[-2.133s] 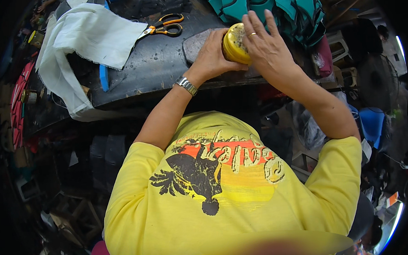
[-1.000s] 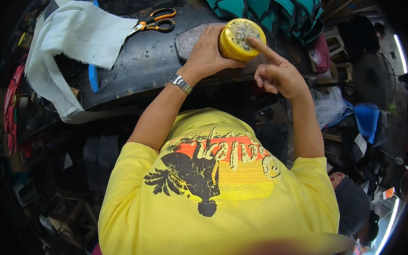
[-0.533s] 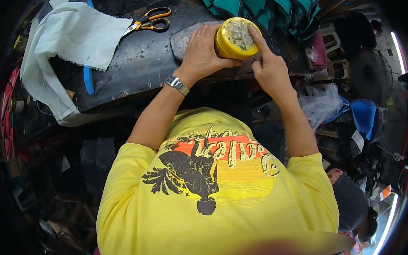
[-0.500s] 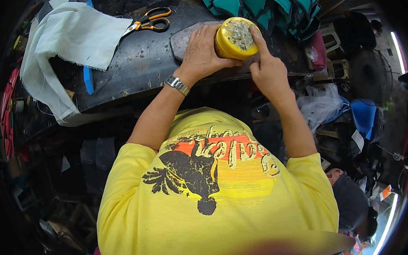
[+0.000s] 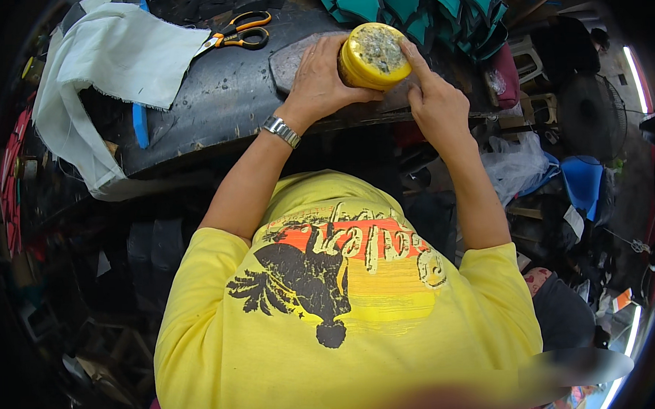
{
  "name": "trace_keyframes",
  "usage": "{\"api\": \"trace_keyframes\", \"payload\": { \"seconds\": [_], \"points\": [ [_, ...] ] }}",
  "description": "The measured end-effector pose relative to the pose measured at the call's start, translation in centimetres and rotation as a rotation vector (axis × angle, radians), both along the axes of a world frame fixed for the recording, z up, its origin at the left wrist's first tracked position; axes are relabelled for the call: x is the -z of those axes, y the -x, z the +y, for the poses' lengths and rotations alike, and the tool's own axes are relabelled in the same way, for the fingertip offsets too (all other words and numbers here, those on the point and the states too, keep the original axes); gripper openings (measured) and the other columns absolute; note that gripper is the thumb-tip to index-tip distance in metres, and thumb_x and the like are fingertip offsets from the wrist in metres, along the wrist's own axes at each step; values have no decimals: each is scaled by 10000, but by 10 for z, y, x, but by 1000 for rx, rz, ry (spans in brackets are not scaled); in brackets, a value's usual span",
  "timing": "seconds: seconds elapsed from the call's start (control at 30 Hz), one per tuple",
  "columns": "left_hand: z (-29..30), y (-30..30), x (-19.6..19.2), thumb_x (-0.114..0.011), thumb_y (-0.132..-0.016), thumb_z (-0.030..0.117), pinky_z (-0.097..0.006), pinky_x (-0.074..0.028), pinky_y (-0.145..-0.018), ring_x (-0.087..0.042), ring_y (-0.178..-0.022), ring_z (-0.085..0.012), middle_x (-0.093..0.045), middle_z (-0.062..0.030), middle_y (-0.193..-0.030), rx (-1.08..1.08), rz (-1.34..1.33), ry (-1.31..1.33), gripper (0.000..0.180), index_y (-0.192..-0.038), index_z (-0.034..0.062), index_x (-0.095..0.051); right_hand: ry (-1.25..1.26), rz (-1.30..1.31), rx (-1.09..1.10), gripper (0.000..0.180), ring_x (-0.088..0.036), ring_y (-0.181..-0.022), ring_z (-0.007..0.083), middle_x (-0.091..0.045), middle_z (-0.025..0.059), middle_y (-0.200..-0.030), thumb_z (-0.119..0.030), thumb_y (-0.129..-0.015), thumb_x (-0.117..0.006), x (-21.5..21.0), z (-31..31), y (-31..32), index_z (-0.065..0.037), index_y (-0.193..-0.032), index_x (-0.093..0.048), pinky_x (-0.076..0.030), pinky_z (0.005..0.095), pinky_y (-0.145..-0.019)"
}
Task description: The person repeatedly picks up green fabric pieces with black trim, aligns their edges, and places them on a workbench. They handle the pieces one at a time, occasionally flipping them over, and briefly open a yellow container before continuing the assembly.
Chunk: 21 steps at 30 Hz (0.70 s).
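Seen from above: dark, scuffed black work surface (image 5: 228, 99) across the upper part of the view, curving with the lens. Draped over its left end, a large pale white-green piece of frayed woven cloth (image 5: 109, 60). At the top right edge, a heap of teal fabric with black pattern (image 5: 421, 7). Between cloth and hands, orange-handled scissors (image 5: 239, 33) lying flat on the dark surface, blades toward the cloth. Just below the cloth's edge, a small blue strip (image 5: 140, 125) on the surface.

Raised over the far side of the surface, a round yellow open tin with greyish, crusted paste inside (image 5: 374, 55), mouth tilted toward the camera. Left hand (image 5: 321, 80) wrapped around the tin's left side and underside, fingers curled shut on its wall, a silver metal wristwatch (image 5: 280, 130) on the wrist. Right hand (image 5: 436, 101) touching the tin's right rim, forefinger stretched up along the edge, remaining fingers folded loosely into the palm, gripping nothing.
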<state>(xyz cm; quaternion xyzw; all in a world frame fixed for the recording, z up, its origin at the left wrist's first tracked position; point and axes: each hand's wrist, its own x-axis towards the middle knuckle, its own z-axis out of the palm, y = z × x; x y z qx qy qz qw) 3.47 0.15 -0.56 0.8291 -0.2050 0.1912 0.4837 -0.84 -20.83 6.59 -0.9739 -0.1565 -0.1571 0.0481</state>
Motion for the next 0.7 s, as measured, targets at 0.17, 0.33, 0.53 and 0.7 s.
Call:
{"api": "trace_keyframes", "payload": {
  "seconds": [0.17, 0.33, 0.53, 0.7],
  "points": [
    [1, 2, -5, -941, -580, 421, -401, -452, -1025, -559, -1200, -291, -591, -121, -1219, -2, 34, -40, 920, -1313, 49, -528, -52, 53, -4, 693, -680, -719, 346, -648, 145, -919, -100, -886, -595, 1, 10, 15, -248, -1535, -404, -553, 444, -652],
    [0, 3, -7, -951, -582, 380, -380, -459, -1012, -563, -1188, -272, -588, -107, -1222, 19, 71, 21, 895, -1304, 50, -539, -198, 6, -204, 516, -662, -828, 344, -594, 147, -1097, -58, -830, -619, -26, -6, 12, -171, -1334, -617, -542, 454, -731],
    [0, 1, -1, -942, -560, 466, -419, -465, -984, -568, -1135, -303, -579, -124, -1199, 31, 40, 13, 918, -1285, 73, -539, 491, -157, -360, 386, -545, -1176, 284, -612, 92, -1178, -180, -801, -698, -57, 25, -39, -110, -1181, -713, -398, 490, -1005],
    [-1, -2, 2, -944, -554, 480, -420, -464, -979, -576, -1127, -307, -593, -125, -1184, 17, -26, 17, 924, -1286, 79, -548, 1007, -304, -376, 508, -376, -1422, 285, -516, 153, -1429, -186, -810, -684, -58, 53, -20, -26, -1291, -642, -207, 569, -1198]
  ]
}}
